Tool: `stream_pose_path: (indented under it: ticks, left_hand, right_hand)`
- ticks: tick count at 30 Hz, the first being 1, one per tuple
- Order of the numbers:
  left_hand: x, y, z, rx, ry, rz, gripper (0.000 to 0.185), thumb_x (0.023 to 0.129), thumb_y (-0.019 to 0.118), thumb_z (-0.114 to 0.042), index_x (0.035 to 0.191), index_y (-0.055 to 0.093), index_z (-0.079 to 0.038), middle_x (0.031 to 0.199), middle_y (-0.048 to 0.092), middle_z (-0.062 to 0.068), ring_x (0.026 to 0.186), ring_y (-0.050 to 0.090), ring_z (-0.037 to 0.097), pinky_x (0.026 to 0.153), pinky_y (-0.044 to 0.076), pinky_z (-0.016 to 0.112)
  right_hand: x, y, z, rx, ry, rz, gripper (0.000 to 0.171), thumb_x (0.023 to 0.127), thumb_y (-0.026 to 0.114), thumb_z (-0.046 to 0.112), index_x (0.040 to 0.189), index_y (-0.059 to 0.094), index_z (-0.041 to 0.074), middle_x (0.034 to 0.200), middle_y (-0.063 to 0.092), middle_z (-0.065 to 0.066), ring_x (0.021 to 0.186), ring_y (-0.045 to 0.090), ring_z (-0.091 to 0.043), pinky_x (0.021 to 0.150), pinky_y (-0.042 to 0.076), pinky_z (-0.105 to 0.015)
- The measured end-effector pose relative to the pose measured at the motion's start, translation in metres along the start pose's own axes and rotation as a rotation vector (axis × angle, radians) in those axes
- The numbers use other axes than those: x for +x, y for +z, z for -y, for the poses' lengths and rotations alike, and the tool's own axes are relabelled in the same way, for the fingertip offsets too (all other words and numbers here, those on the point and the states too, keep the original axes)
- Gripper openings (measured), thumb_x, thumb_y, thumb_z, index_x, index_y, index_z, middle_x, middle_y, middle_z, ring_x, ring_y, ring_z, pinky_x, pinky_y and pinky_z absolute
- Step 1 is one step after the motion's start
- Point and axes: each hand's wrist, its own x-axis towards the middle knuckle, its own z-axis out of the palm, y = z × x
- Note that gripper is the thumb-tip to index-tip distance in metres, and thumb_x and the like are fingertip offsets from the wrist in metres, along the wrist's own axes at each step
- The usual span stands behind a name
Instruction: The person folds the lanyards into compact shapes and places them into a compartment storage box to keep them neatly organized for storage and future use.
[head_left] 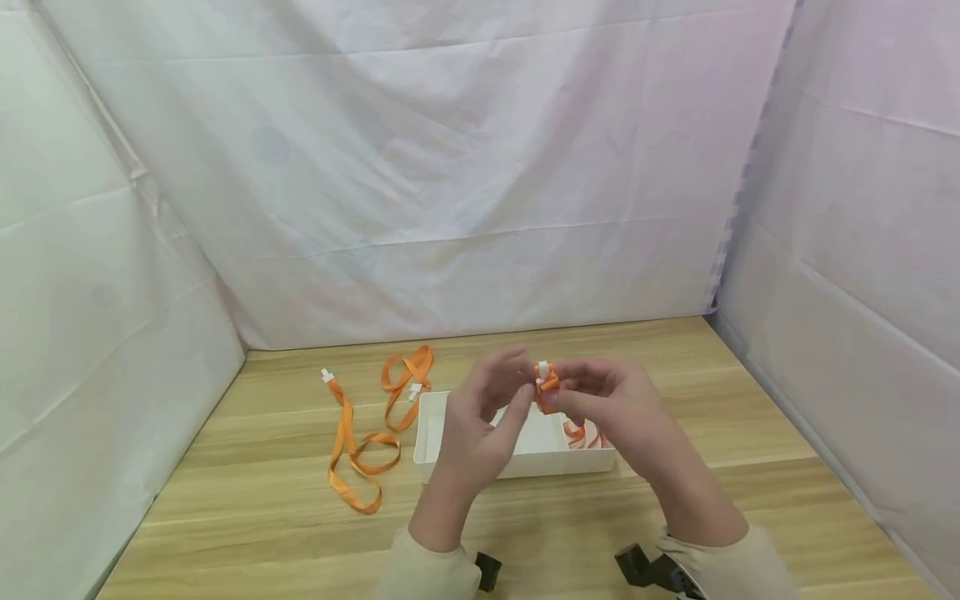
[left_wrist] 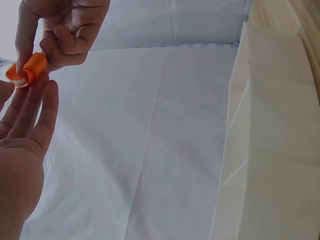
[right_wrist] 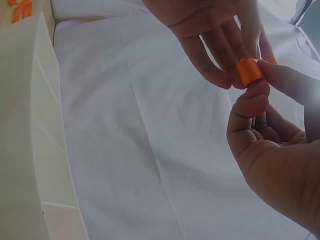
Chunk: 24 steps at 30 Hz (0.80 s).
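Wooden tabletop [head_left: 675, 500] fills the lower part of the head view, with two sleeve cuffs at the bottom edge. Just above them, at lower centre, both hands meet over a white rectangular box [head_left: 435, 433]. The right hand [head_left: 622, 412] pinches a small rolled coil of orange ribbon [head_left: 547, 382], its white end clip uppermost, between thumb and fingertips. The left hand [head_left: 480, 425] stands beside it with fingers nearly straight, their tips touching the coil; it grips nothing. Both wrist views show the same tight orange roll held between the two hands.

By the look of it, the rolling is at its last turn. The next move would seem to call for keeping the pinch firm so the coil cannot spring loose.

Inside the box, at its right end, lies another orange ribbon [head_left: 583, 433]. Left of the box, a loose orange ribbon [head_left: 352, 450] lies unrolled on the wood. Beyond, white cloth sheets [head_left: 480, 167] close off the back and both sides.
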Motion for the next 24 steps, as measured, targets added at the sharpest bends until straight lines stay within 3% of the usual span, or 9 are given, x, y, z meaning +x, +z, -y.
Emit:
stream_pose_path:
  ticks: [7, 10, 14, 17, 24]
  left_hand:
    - [-0.0002, -0.0025, -0.0017, -0.047, -0.085, -0.046, 0.041, 0.094, 0.071, 0.013, 0.133, 0.06, 0.004, 0.103, 0.071, 0.025, 0.091, 0.079, 0.034, 0.078, 0.066, 0.031]
    - [-0.001, -0.0034, -0.0028, -0.078, -0.129, -0.048, 0.037, 0.095, 0.07, 0.013, 0.13, 0.062, 0.005, 0.102, 0.067, 0.025, 0.092, 0.081, 0.03, 0.079, 0.066, 0.032]
    - [-0.0021, -0.0046, -0.004, -0.127, -0.211, -0.037, 0.032, 0.097, 0.068, 0.011, 0.128, 0.063, 0.008, 0.099, 0.067, 0.027, 0.095, 0.08, 0.013, 0.083, 0.066, 0.029]
    - [-0.0027, -0.0047, -0.0035, -0.146, -0.244, -0.027, 0.034, 0.095, 0.069, 0.012, 0.128, 0.063, 0.009, 0.099, 0.068, 0.029, 0.095, 0.075, 0.003, 0.082, 0.065, 0.026]
    - [-0.0012, -0.003, -0.0009, -0.062, -0.17, 0.035, 0.032, 0.095, 0.071, 0.011, 0.124, 0.067, 0.0, 0.101, 0.073, 0.021, 0.095, 0.077, 0.018, 0.081, 0.067, 0.038]
  right_hand:
    - [-0.0002, -0.0029, 0.0003, 0.023, 0.035, 0.056, 0.03, 0.093, 0.081, 0.018, 0.119, 0.075, 0.004, 0.096, 0.082, -0.002, 0.075, 0.064, -0.012, 0.057, 0.05, -0.027]
    - [0.0, -0.0039, 0.0007, 0.025, 0.046, 0.06, 0.03, 0.093, 0.081, 0.018, 0.118, 0.075, 0.003, 0.096, 0.082, -0.002, 0.076, 0.063, -0.013, 0.06, 0.052, -0.027]
    - [0.0, -0.0053, 0.0018, 0.012, 0.047, 0.051, 0.029, 0.092, 0.082, 0.017, 0.117, 0.075, 0.002, 0.094, 0.081, 0.0, 0.079, 0.063, -0.014, 0.069, 0.054, -0.029]
    - [0.0001, -0.0061, 0.002, 0.018, 0.066, 0.054, 0.031, 0.092, 0.082, 0.018, 0.117, 0.075, 0.003, 0.093, 0.081, 0.001, 0.077, 0.062, -0.014, 0.067, 0.056, -0.029]
    - [0.0003, -0.0059, 0.0031, 0.025, 0.107, 0.069, 0.035, 0.09, 0.085, 0.022, 0.118, 0.074, 0.003, 0.091, 0.08, -0.001, 0.071, 0.062, -0.013, 0.061, 0.059, -0.031]
